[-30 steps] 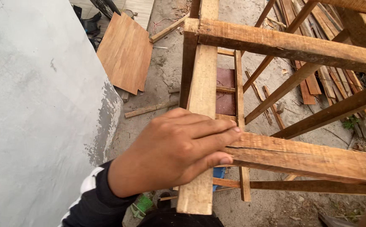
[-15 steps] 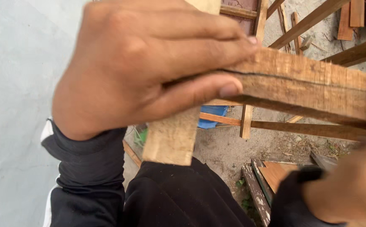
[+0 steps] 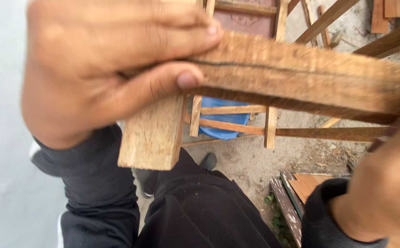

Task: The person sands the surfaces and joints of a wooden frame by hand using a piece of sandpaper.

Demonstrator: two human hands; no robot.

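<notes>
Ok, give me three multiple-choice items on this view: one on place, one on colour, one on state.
1. Where does the left hand grip the rough horizontal wooden plank?
A. at its left end
B. at its middle
C. underneath the frame

2. What colour is the plastic object seen behind the thin wooden slats?
A. red
B. blue
C. yellow

3. How are the left hand's fingers?
A. spread flat in the air
B. closed around the plank
C. tucked into a pocket

Answers: 1 A, the hand wraps the plank's left end above the upright wooden post. 2 B, blue shows between the slats. 3 B, thumb below and fingers above clamp the plank.
</notes>
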